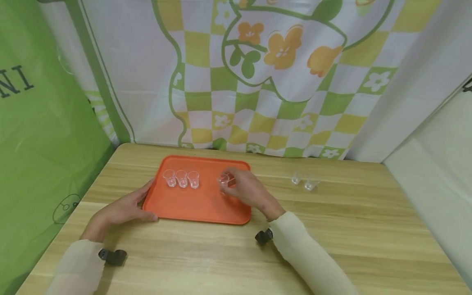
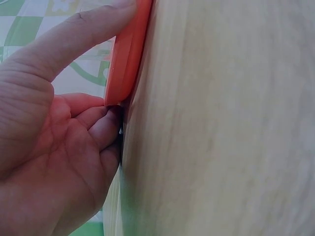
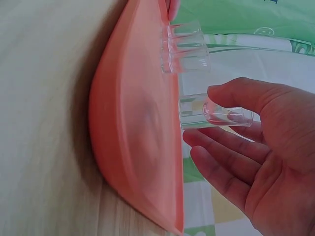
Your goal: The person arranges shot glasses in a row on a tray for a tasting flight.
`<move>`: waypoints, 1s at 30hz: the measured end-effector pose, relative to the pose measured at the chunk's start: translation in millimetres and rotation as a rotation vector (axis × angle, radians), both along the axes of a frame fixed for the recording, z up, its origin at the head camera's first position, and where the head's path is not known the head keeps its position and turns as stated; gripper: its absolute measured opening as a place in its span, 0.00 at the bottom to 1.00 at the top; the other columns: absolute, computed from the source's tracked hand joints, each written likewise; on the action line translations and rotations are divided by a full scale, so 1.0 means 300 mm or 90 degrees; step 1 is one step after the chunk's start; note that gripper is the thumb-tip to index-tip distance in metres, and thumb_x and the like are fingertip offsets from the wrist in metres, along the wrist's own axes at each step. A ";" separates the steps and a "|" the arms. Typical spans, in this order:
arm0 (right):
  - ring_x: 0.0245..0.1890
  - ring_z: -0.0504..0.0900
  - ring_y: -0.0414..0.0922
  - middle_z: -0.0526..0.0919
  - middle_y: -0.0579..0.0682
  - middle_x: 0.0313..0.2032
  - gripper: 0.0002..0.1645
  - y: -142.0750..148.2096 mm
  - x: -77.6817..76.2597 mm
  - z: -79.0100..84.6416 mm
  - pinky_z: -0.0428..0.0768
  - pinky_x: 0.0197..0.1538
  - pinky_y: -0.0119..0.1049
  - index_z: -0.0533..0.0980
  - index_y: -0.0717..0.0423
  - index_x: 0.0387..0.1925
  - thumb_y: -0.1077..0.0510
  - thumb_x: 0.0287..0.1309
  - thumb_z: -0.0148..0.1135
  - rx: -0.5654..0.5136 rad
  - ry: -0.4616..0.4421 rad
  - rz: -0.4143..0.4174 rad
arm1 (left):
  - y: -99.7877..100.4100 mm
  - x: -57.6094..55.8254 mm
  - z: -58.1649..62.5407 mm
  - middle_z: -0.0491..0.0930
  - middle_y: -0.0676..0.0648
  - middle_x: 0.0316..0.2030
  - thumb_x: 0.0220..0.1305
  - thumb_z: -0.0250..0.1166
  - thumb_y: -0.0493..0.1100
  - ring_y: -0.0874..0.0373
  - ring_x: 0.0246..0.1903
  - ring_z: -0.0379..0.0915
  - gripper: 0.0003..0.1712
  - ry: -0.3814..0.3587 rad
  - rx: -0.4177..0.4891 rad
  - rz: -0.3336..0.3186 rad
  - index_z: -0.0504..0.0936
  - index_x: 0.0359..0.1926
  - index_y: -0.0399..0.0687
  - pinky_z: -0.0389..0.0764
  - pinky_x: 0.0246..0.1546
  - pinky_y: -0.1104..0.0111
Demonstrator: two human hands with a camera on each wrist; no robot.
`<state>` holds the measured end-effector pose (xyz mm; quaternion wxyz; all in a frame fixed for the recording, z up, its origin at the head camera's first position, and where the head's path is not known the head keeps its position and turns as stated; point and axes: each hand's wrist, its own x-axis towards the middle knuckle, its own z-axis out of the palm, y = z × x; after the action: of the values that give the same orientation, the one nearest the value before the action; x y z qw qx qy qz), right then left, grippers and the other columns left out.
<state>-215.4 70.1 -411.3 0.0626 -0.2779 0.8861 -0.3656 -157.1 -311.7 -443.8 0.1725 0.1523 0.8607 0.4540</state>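
Note:
My right hand [image 1: 245, 186] pinches a small clear cup [image 3: 229, 117] between thumb and fingers, over the right part of an orange tray [image 1: 206, 205]. Whether this cup touches the tray I cannot tell. Three clear cups, among them a left one [image 1: 170, 179], a middle one [image 1: 182, 179] and a right one [image 1: 194, 180], stand upright in a row on the tray's left half. My left hand [image 1: 125, 208] holds the tray by its front left corner, thumb along the front edge and fingers at the left side. In the left wrist view, some fingertips are hidden behind the tray edge.
On the wooden table [image 1: 350, 229], right of the tray, are two more clear cups, one farther left [image 1: 296, 178] and one farther right [image 1: 311, 185]. A patterned curtain [image 1: 236, 86] hangs behind the table. A green cloth [image 1: 48, 123] hangs at the left.

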 end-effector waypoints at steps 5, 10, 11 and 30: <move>0.46 0.85 0.43 0.85 0.46 0.46 0.17 -0.023 -0.015 0.003 0.82 0.47 0.35 0.78 0.56 0.53 0.56 0.66 0.70 0.007 0.008 0.019 | 0.001 -0.003 0.002 0.41 0.31 0.80 0.56 0.80 0.47 0.35 0.78 0.36 0.70 0.003 0.009 -0.004 0.38 0.83 0.42 0.53 0.65 0.78; 0.46 0.85 0.42 0.86 0.47 0.46 0.18 -0.048 -0.023 0.003 0.82 0.47 0.35 0.78 0.57 0.53 0.57 0.65 0.71 0.007 0.008 0.020 | 0.003 -0.004 0.001 0.40 0.31 0.80 0.56 0.80 0.46 0.35 0.78 0.36 0.70 0.001 0.020 -0.006 0.37 0.82 0.41 0.52 0.58 0.87; 0.46 0.85 0.42 0.86 0.46 0.46 0.18 -0.054 -0.025 0.001 0.82 0.47 0.34 0.78 0.57 0.53 0.57 0.65 0.72 0.008 0.005 0.018 | 0.003 -0.004 0.001 0.40 0.31 0.80 0.56 0.80 0.46 0.35 0.78 0.36 0.70 -0.001 0.020 -0.005 0.37 0.82 0.41 0.52 0.58 0.87; 0.47 0.84 0.43 0.86 0.47 0.48 0.18 -0.132 -0.055 -0.015 0.81 0.46 0.33 0.78 0.57 0.54 0.57 0.66 0.71 0.029 0.002 0.023 | 0.002 -0.004 -0.003 0.39 0.31 0.80 0.55 0.80 0.44 0.35 0.78 0.35 0.71 -0.015 0.038 -0.004 0.37 0.82 0.41 0.53 0.58 0.86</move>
<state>-231.9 30.6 -415.8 0.0742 -0.2929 0.8891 -0.3437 -158.2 -311.1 -444.5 0.1794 0.1545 0.8442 0.4809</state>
